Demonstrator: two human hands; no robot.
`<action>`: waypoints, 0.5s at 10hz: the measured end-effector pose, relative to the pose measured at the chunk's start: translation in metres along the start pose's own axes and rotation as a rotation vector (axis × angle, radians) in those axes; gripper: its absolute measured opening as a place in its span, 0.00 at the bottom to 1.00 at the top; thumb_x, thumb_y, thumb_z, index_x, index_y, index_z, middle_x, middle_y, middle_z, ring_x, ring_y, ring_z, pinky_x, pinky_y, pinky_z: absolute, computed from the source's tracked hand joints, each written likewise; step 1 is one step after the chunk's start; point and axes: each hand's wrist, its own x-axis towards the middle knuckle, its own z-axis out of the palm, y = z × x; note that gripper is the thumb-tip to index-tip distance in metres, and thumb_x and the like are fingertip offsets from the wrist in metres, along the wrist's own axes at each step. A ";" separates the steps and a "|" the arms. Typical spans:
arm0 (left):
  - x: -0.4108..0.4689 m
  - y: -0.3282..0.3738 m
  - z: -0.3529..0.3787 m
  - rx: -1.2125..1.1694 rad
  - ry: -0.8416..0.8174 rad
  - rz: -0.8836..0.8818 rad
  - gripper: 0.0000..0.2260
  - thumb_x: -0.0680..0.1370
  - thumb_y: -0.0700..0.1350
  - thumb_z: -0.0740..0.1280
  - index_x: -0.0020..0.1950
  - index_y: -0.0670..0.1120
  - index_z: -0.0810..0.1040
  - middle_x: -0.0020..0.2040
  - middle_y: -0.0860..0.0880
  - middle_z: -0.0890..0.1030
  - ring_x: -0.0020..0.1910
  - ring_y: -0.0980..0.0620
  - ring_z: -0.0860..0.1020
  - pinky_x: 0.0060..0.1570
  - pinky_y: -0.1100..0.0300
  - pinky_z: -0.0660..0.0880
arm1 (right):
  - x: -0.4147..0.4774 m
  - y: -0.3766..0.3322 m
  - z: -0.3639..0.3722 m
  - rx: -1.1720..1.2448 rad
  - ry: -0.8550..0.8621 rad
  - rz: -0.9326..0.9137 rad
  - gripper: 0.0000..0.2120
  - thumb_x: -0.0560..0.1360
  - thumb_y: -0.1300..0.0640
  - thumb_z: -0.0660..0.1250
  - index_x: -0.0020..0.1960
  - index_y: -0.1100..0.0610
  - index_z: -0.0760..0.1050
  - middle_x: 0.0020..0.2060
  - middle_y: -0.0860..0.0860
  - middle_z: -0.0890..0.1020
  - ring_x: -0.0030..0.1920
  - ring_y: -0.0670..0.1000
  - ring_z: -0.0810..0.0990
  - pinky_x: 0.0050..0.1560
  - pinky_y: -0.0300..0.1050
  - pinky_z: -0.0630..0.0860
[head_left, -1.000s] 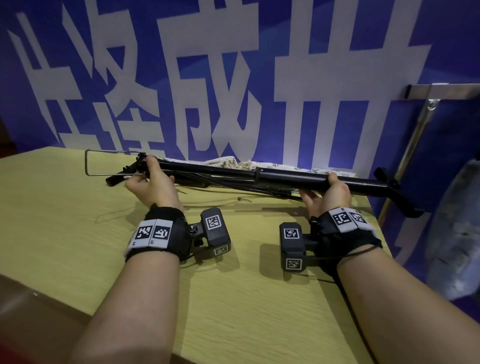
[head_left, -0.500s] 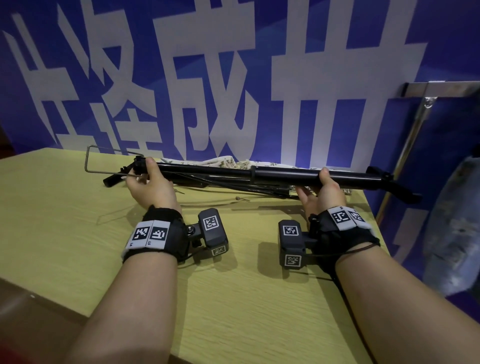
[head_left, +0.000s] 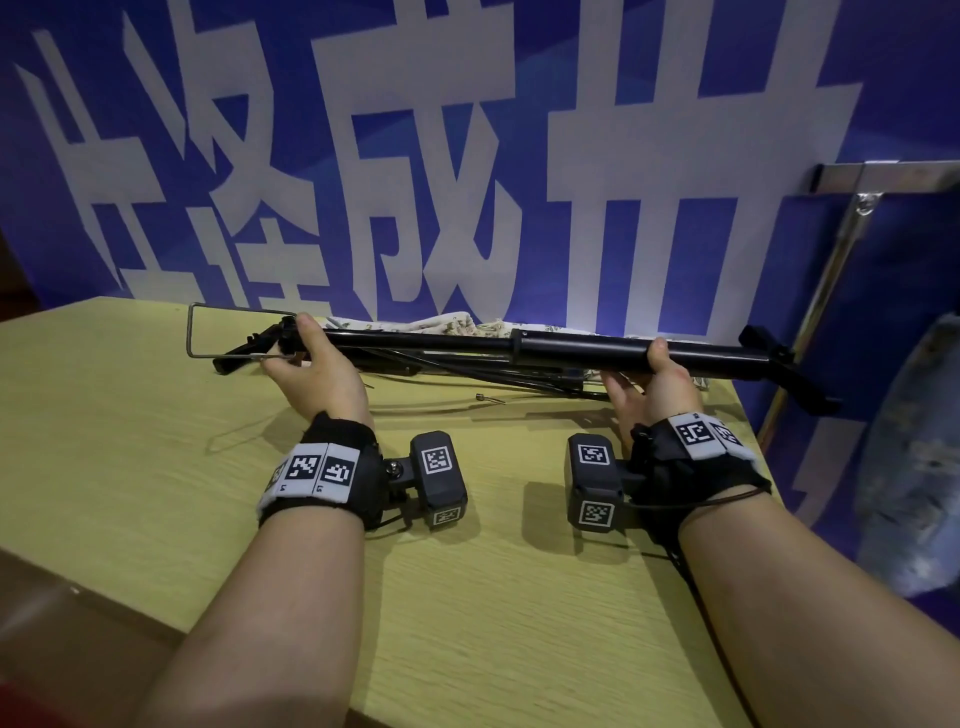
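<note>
- The black folding frame (head_left: 582, 347) was held level across mid-frame, just over the table (head_left: 130, 415). The left hand (head_left: 311, 371) curled round its thin end by the wire loop (head_left: 192, 332), and the right hand (head_left: 657, 387) wrapped the thick tube.
- Risk: the slack thin rods (head_left: 467, 371) beneath could snag the patterned cloth (head_left: 447, 325) behind.
- No container was in view.

A long black telescopic pole (head_left: 571, 347), thin rods folded beneath it, hangs nearly level above the desk's (head_left: 130, 441) far edge, its wire loop (head_left: 191, 332) leftward.
</note>
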 end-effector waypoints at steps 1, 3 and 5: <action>0.002 0.000 0.000 -0.008 0.000 -0.002 0.21 0.80 0.56 0.62 0.70 0.47 0.67 0.65 0.48 0.75 0.61 0.49 0.76 0.59 0.50 0.78 | 0.003 -0.001 0.000 0.001 0.008 0.003 0.24 0.81 0.51 0.58 0.72 0.64 0.61 0.68 0.62 0.69 0.65 0.59 0.73 0.41 0.41 0.80; -0.002 0.000 0.001 0.040 -0.022 0.034 0.19 0.81 0.55 0.61 0.68 0.47 0.67 0.58 0.51 0.75 0.54 0.51 0.77 0.57 0.49 0.79 | 0.002 0.005 0.006 0.014 -0.014 0.021 0.24 0.81 0.51 0.59 0.71 0.63 0.62 0.67 0.61 0.70 0.64 0.58 0.74 0.44 0.42 0.80; -0.004 -0.005 0.005 0.069 -0.100 0.076 0.11 0.81 0.53 0.61 0.59 0.48 0.67 0.57 0.48 0.76 0.52 0.51 0.78 0.51 0.55 0.79 | 0.000 0.005 0.012 0.062 -0.044 0.062 0.20 0.78 0.53 0.64 0.67 0.60 0.67 0.60 0.59 0.78 0.54 0.55 0.81 0.43 0.45 0.81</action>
